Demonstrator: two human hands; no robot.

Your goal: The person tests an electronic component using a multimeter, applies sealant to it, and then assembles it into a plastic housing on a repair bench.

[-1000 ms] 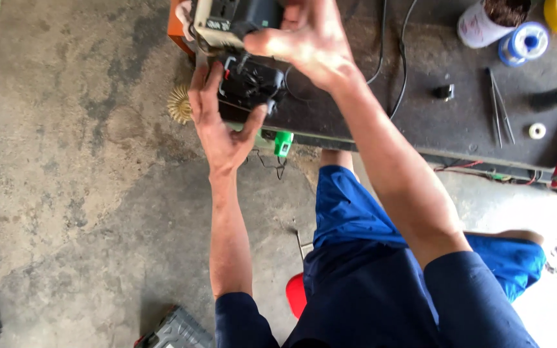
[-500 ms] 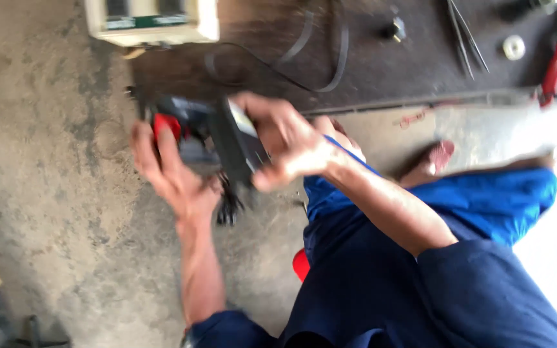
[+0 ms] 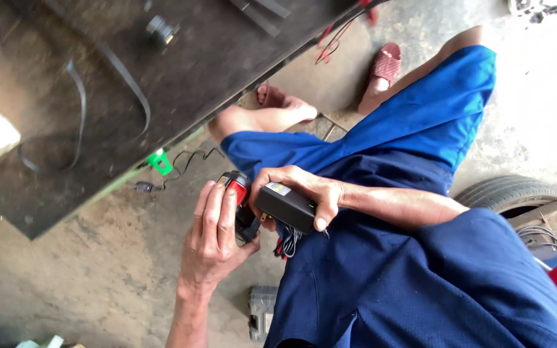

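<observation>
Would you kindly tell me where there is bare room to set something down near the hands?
The concrete floor left of the left hand, below the dark bench, is bare. The bench has a free patch right of the black strap. It is crowded between the hands, where the right hand holds the black adapter.

Rough concrete floor [image 3: 66, 283] everywhere, grey and stained, brighter and washed out by daylight toward the upper right. A dark, scuffed desk [image 3: 214, 58] fills the top left, seen at a slant, with black straps [image 3: 124, 74] curling across it and a small round black knob [image 3: 160, 29] sitting near the top. A green clip [image 3: 159, 161] hangs at its edge beside a thin black wire [image 3: 191, 158] trailing on the floor. Over on the right there's a worn tyre [image 3: 517, 193] (lying flat, looks like) with a wooden block [image 3: 546, 222] on it. A red sandal [image 3: 385, 64] lies up top.
</observation>
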